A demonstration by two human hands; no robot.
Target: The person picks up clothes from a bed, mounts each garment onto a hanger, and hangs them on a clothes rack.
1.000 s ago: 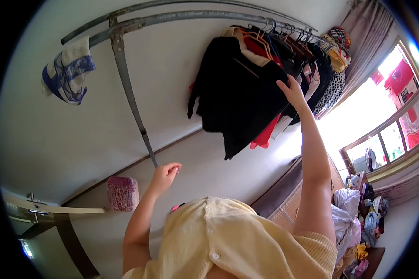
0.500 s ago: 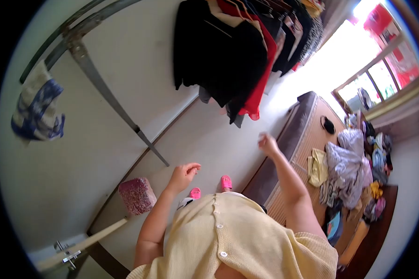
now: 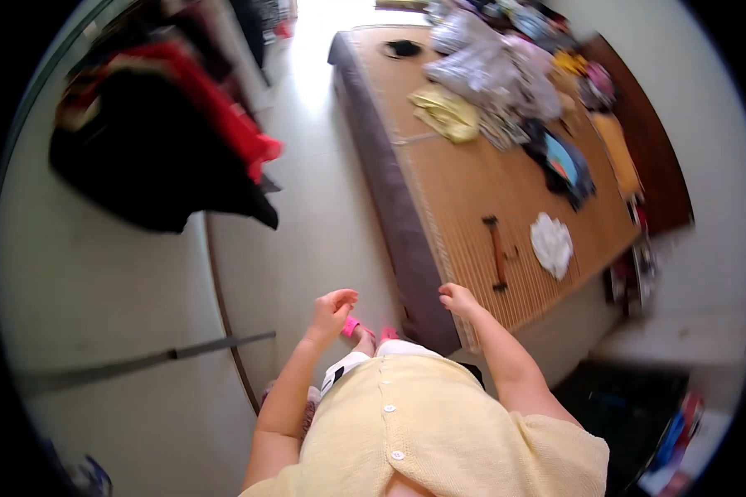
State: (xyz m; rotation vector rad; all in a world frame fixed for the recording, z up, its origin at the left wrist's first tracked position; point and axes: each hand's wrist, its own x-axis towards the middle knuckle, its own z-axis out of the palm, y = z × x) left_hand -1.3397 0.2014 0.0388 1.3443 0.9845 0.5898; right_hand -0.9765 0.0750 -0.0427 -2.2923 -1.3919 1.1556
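My left hand (image 3: 336, 310) hangs in front of my body over the floor, fingers loosely bent and nothing in them. Close to the near edge of the bed (image 3: 464, 215), my right hand (image 3: 457, 300) is closed, with no object showing in it. On the mat beyond it lie a brown bar with dark ends (image 3: 497, 253) and a crumpled white cloth (image 3: 551, 246). Farther up the bed are a yellow garment (image 3: 446, 113), a dark garment with a blue patch (image 3: 562, 164) and a heap of pale clothes (image 3: 493, 70).
Dark and red clothes (image 3: 157, 141) hang on a rack at the left. A grey metal pole (image 3: 166, 356) crosses the lower left. A dark wooden headboard (image 3: 642, 137) borders the bed's right side. Pink slippers (image 3: 352, 326) are on my feet. A small black item (image 3: 404, 49) lies at the bed's far end.
My view has swung right toward the bed, so the hanging clothes now appear farther left. The brown bar and white cloth have come into view. My right hand sits lower and nearer my body.
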